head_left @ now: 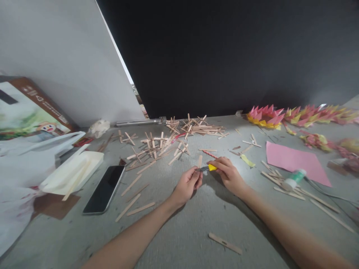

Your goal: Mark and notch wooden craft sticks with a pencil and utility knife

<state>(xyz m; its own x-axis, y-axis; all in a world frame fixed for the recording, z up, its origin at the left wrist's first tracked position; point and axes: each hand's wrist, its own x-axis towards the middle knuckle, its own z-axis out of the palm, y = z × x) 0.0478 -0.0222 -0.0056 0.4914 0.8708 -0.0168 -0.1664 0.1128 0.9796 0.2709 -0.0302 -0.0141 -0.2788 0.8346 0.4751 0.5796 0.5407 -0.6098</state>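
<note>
My left hand (190,183) is closed on the lower part of a wooden craft stick (200,161), which points up and away from me. My right hand (227,173) grips a yellow-handled knife (212,167), its grey blade pointing left and meeting the stick or lying right beside it; exact contact is too small to tell. Just beyond my right fingers lies a thin red striped rod (209,154), its near end close to them. Another craft stick (224,243), with a dark mark in its middle, rests on the table nearer to me.
Crossed craft sticks (206,129) are heaped at the back. On the left are a phone (105,189), a white tray (94,158) and a plastic bag (36,160). Pink paper (294,160), a green-and-white glue bottle (294,180), a cable (328,193) and folded-paper pieces (265,116) lie right. A black panel (224,56) stands behind.
</note>
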